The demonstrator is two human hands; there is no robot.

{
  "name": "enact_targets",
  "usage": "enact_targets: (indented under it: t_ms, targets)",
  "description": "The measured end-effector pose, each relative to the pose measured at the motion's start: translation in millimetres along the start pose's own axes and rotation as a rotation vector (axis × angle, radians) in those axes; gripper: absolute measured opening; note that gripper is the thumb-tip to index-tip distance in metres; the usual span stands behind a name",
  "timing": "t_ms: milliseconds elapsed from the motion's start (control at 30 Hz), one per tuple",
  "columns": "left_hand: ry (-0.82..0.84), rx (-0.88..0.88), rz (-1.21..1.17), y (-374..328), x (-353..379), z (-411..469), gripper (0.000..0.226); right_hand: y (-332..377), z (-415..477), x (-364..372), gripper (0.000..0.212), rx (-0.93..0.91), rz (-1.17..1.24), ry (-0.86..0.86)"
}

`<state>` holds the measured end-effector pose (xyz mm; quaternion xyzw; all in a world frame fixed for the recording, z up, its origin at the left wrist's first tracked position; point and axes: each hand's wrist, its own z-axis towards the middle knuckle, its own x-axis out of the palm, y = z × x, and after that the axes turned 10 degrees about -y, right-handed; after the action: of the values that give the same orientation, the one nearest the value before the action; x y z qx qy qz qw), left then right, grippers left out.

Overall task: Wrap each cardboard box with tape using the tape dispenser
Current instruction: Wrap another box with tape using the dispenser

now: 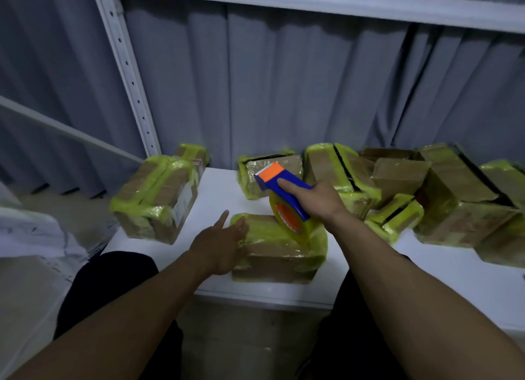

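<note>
Tape dispenser [267, 183], gripped by right hand [326, 200], points cutter away-left, with left hand [221, 246] spread on box [284, 256].

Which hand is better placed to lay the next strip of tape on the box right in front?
The right hand: it grips the tape dispenser, whose roll seems to touch the front box. The left hand lies open on that box's left edge, steadying it.

A grey curtain [284, 81] is hanging in folds behind a white shelf board [221, 192]. A perforated white post [127, 67] is standing at the left, rising to an upper shelf [312, 2]. Crumpled white sheeting [31, 232] is lying far left.
</note>
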<state>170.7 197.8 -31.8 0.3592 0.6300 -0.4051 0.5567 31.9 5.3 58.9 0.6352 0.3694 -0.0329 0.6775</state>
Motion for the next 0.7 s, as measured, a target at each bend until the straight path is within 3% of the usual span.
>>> enact_targets:
  t_ms: [67, 133, 167, 267, 300, 400, 500, 700]
  targets:
    - [0.032, 0.011, -0.087, 9.4, 4.0, 2.3, 0.078, 3.8, -3.3, 0.2, 0.071, -0.022, 0.018, 0.033]
    - [0.007, -0.129, -0.353, 11.2, 0.1, 1.8, 0.092, 6.7, -6.2, -0.2, 0.064, -0.043, 0.012, 0.071]
    - [-0.086, -0.262, -0.528, 8.9, -8.3, 2.6, 0.088, 7.6, -6.4, -0.7, 0.061, -0.051, 0.016, 0.092]
    - [-0.510, -0.564, -0.958, 0.7, -42.1, 8.6, 0.042, 10.0, -7.7, -8.0, 0.067, -0.078, 0.076, 0.152]
    - [-0.560, -0.597, -1.116, -1.1, -56.8, 10.2, 0.031, 12.0, -8.8, -11.1, 0.069, -0.099, 0.104, 0.173]
    - [-0.429, -0.615, -1.502, -8.8, -92.1, 11.8, 0.030, 15.9, -12.8, -19.5, 0.065, -0.180, 0.162, 0.229]
    - [-0.388, -0.567, -1.544, -16.7, -106.2, 10.2, 0.032, 13.5, -18.5, -24.7, 0.059, -0.243, 0.189, 0.265]
    - [-0.401, -0.539, -1.519, -19.1, -113.4, 7.4, 0.013, 5.4, -18.6, -25.3, 0.062, -0.329, 0.173, 0.265]
